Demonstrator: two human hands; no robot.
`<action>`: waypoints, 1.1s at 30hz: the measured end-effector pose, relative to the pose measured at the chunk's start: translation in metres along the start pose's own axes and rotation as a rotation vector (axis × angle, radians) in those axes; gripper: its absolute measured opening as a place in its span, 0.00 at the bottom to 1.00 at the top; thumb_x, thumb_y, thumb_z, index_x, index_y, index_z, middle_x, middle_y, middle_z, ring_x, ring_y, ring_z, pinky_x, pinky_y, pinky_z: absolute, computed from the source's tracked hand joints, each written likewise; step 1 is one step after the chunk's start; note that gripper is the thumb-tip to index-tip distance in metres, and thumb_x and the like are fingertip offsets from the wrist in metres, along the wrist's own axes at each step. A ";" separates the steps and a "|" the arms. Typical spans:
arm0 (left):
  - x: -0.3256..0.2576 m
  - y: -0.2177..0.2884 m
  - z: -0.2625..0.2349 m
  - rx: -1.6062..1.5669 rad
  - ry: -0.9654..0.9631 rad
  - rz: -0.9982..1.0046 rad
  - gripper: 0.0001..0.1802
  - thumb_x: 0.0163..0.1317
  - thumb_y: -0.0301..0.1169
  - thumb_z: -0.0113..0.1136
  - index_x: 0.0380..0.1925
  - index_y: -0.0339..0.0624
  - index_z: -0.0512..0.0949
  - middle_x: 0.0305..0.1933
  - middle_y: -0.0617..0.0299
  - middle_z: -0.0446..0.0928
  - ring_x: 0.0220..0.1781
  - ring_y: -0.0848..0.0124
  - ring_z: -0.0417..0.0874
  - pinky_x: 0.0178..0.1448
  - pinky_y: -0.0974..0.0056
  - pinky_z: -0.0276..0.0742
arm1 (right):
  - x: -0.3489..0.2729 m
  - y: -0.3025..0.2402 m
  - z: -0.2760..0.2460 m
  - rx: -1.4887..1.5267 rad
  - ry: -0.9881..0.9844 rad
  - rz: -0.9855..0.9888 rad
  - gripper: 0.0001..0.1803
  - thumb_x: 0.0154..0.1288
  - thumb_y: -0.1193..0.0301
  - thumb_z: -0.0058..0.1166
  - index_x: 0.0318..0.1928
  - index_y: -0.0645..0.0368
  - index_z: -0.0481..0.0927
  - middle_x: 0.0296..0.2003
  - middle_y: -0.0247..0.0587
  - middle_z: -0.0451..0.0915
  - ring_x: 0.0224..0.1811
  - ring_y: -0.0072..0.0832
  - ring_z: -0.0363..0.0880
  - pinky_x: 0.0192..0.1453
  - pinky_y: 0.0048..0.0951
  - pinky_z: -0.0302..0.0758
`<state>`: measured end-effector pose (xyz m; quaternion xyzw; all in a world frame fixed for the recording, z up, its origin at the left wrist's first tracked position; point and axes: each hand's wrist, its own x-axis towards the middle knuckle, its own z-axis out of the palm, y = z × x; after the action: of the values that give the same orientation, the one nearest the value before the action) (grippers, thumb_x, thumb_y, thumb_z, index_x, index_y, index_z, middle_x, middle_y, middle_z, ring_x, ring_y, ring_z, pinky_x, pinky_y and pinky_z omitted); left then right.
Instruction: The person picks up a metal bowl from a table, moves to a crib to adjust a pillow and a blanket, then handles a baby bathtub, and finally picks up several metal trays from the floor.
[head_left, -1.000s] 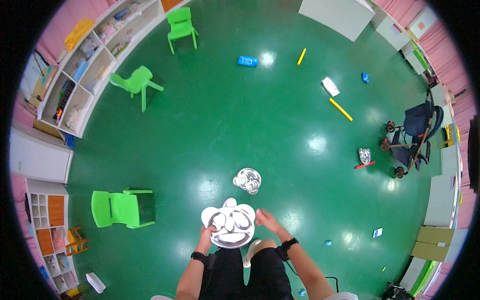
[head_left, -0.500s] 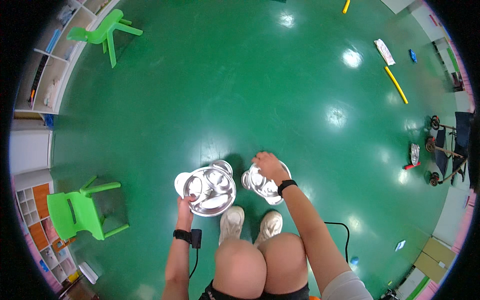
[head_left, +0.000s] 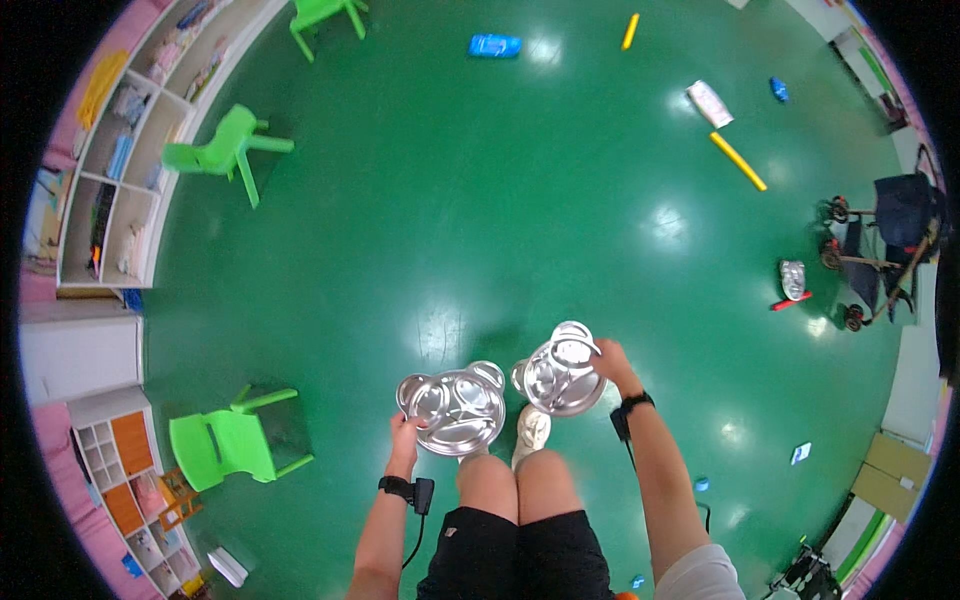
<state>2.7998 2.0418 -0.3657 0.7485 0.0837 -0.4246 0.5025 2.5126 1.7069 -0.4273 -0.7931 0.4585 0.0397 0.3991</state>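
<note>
Two shiny steel divided plates with round ear-shaped compartments are in front of my knees. My left hand (head_left: 404, 440) grips the rim of the left divided plate (head_left: 462, 432) at its lower left side, thumb over the edge. The right divided plate (head_left: 562, 385), a little farther off, is held by my right hand (head_left: 614, 364) at its right rim, close to the upper ear. Both plates face up and no food shows in them. They are close together but apart. One of my white shoes (head_left: 533, 430) shows under the right plate's lower edge.
Green plastic chairs (head_left: 222, 446) stand at the left before white shelves (head_left: 155, 235). On the green floor (head_left: 480, 230) lie yellow sticks (head_left: 738, 162), a white packet (head_left: 710, 104) and a blue packet (head_left: 495, 46). Right, a metal dish (head_left: 792, 278) lies by a stroller (head_left: 885, 230).
My right hand has gone from over its plate to the right rim, and that plate is now turned with an ear upward. My left hand keeps its plate. The view has shifted.
</note>
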 end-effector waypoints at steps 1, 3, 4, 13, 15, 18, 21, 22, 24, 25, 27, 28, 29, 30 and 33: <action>-0.025 0.023 0.007 0.076 -0.090 0.001 0.20 0.36 0.23 0.55 0.35 0.32 0.68 0.32 0.56 0.72 0.32 0.68 0.72 0.40 0.67 0.68 | -0.034 -0.012 -0.039 0.051 -0.028 0.109 0.13 0.46 0.72 0.52 0.35 0.63 0.77 0.29 0.53 0.78 0.32 0.47 0.76 0.37 0.41 0.72; -0.070 0.048 0.024 0.040 -0.129 0.046 0.16 0.37 0.22 0.53 0.31 0.31 0.71 0.30 0.58 0.73 0.31 0.68 0.73 0.37 0.66 0.69 | -0.119 -0.033 -0.098 0.294 0.184 0.203 0.14 0.50 0.67 0.53 0.35 0.63 0.78 0.28 0.52 0.79 0.30 0.38 0.79 0.32 0.35 0.73; -0.095 0.061 0.041 -0.033 -0.151 0.063 0.17 0.38 0.22 0.53 0.33 0.30 0.72 0.33 0.56 0.75 0.33 0.67 0.75 0.38 0.66 0.70 | -0.160 -0.030 -0.116 0.300 0.319 0.173 0.15 0.50 0.67 0.53 0.35 0.65 0.77 0.28 0.51 0.79 0.29 0.35 0.79 0.31 0.34 0.72; -0.219 0.167 0.217 0.144 -0.653 -0.139 0.10 0.57 0.31 0.50 0.32 0.35 0.75 0.31 0.59 0.76 0.33 0.69 0.77 0.40 0.66 0.73 | -0.406 -0.075 -0.282 1.100 0.904 0.709 0.09 0.39 0.76 0.50 0.26 0.67 0.76 0.19 0.37 0.74 0.18 0.21 0.71 0.21 0.21 0.66; -0.260 0.174 0.247 0.144 -0.800 -0.119 0.11 0.58 0.31 0.50 0.34 0.34 0.74 0.33 0.58 0.76 0.35 0.69 0.77 0.41 0.65 0.72 | -0.436 -0.085 -0.310 1.322 0.851 0.611 0.07 0.43 0.77 0.50 0.27 0.66 0.76 0.20 0.37 0.75 0.18 0.21 0.71 0.21 0.21 0.66; -0.301 0.214 0.347 0.331 -0.875 -0.107 0.12 0.58 0.33 0.48 0.36 0.36 0.73 0.36 0.58 0.76 0.38 0.68 0.77 0.44 0.64 0.72 | -0.447 -0.065 -0.357 1.268 0.833 0.540 0.09 0.46 0.74 0.52 0.28 0.68 0.77 0.21 0.34 0.75 0.20 0.20 0.70 0.24 0.22 0.65; -0.360 0.243 0.449 0.481 -0.964 -0.049 0.11 0.55 0.34 0.52 0.31 0.37 0.75 0.33 0.60 0.77 0.35 0.70 0.76 0.41 0.65 0.70 | -0.437 -0.026 -0.387 1.223 0.962 0.507 0.15 0.46 0.67 0.52 0.34 0.64 0.79 0.22 0.36 0.78 0.23 0.22 0.74 0.28 0.25 0.70; -0.367 0.222 0.482 0.511 -0.994 -0.040 0.11 0.55 0.34 0.52 0.31 0.37 0.75 0.33 0.60 0.77 0.35 0.70 0.76 0.41 0.65 0.70 | -0.447 -0.004 -0.397 1.236 1.004 0.512 0.15 0.46 0.67 0.52 0.34 0.64 0.79 0.22 0.36 0.78 0.23 0.22 0.74 0.28 0.25 0.70; -0.378 0.192 0.574 0.664 -1.049 0.063 0.17 0.59 0.38 0.45 0.40 0.36 0.73 0.41 0.55 0.76 0.41 0.66 0.76 0.47 0.59 0.70 | -0.454 0.050 -0.427 1.239 1.100 0.543 0.11 0.47 0.73 0.51 0.32 0.65 0.78 0.24 0.35 0.77 0.25 0.20 0.72 0.30 0.23 0.69; -0.419 0.188 0.589 0.627 -1.260 0.069 0.19 0.62 0.39 0.41 0.44 0.35 0.71 0.43 0.55 0.75 0.42 0.67 0.77 0.49 0.62 0.71 | -0.463 0.062 -0.429 1.276 1.139 0.558 0.12 0.47 0.72 0.51 0.33 0.65 0.78 0.25 0.35 0.78 0.26 0.20 0.73 0.30 0.23 0.69; -0.471 0.174 0.668 0.654 -1.311 0.027 0.19 0.62 0.39 0.41 0.44 0.35 0.71 0.43 0.55 0.75 0.42 0.67 0.77 0.49 0.62 0.71 | -0.480 0.099 -0.470 1.304 1.206 0.562 0.12 0.46 0.71 0.52 0.33 0.65 0.78 0.25 0.35 0.78 0.26 0.20 0.72 0.30 0.23 0.69; -0.479 0.165 0.670 0.678 -1.317 -0.001 0.19 0.62 0.39 0.41 0.44 0.35 0.71 0.44 0.55 0.75 0.42 0.67 0.77 0.49 0.62 0.71 | -0.487 0.116 -0.466 1.302 1.237 0.574 0.12 0.45 0.70 0.52 0.31 0.65 0.79 0.23 0.34 0.77 0.26 0.20 0.72 0.31 0.23 0.69; -0.498 0.138 0.713 0.710 -1.352 -0.025 0.19 0.62 0.39 0.41 0.44 0.35 0.71 0.44 0.55 0.75 0.42 0.68 0.77 0.49 0.62 0.72 | -0.491 0.148 -0.464 1.247 1.211 0.654 0.17 0.46 0.64 0.52 0.34 0.62 0.79 0.23 0.41 0.79 0.26 0.26 0.76 0.33 0.28 0.72; -0.521 0.130 0.753 0.714 -1.398 -0.038 0.19 0.62 0.38 0.41 0.44 0.35 0.71 0.44 0.55 0.75 0.42 0.68 0.77 0.49 0.62 0.72 | -0.501 0.184 -0.491 1.164 1.314 0.658 0.17 0.46 0.63 0.52 0.34 0.62 0.79 0.23 0.42 0.79 0.26 0.28 0.77 0.33 0.29 0.72; -0.557 0.089 0.839 0.784 -1.491 -0.101 0.19 0.62 0.38 0.41 0.45 0.35 0.71 0.44 0.55 0.75 0.42 0.68 0.77 0.49 0.62 0.72 | -0.529 0.230 -0.530 1.055 1.357 0.786 0.19 0.45 0.61 0.52 0.34 0.62 0.79 0.24 0.46 0.79 0.28 0.32 0.77 0.35 0.31 0.72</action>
<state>2.0382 1.4762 -0.0172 0.3879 -0.3898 -0.8279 0.1105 1.8730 1.6603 0.0217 -0.1526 0.7860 -0.5113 0.3124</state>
